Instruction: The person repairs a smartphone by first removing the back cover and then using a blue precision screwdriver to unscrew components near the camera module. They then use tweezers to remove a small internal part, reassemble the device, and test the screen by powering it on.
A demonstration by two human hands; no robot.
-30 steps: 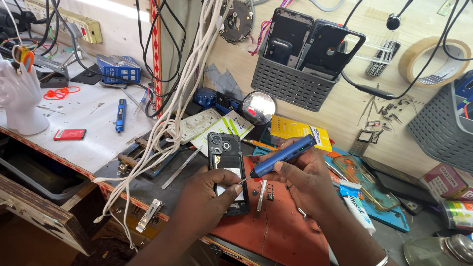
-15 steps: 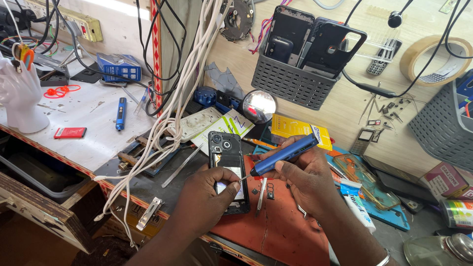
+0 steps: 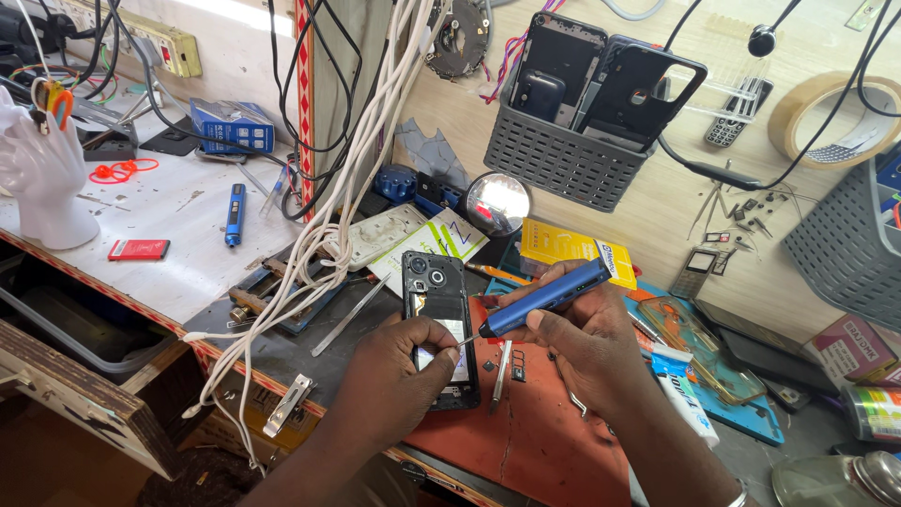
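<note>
Blue screwdriver (image 3: pixel 549 298) gripped in right hand (image 3: pixel 582 347) — left hand (image 3: pixel 394 371) pins opened phone (image 3: pixel 439 324) — white cables (image 3: pixel 328 235) alongside.

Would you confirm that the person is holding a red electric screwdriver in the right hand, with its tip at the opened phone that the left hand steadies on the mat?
Not quite: the electric screwdriver is blue, not red, as the head view shows. The rest holds: the right hand grips it with the tip at the opened phone, which the left hand steadies on the mat.
</note>
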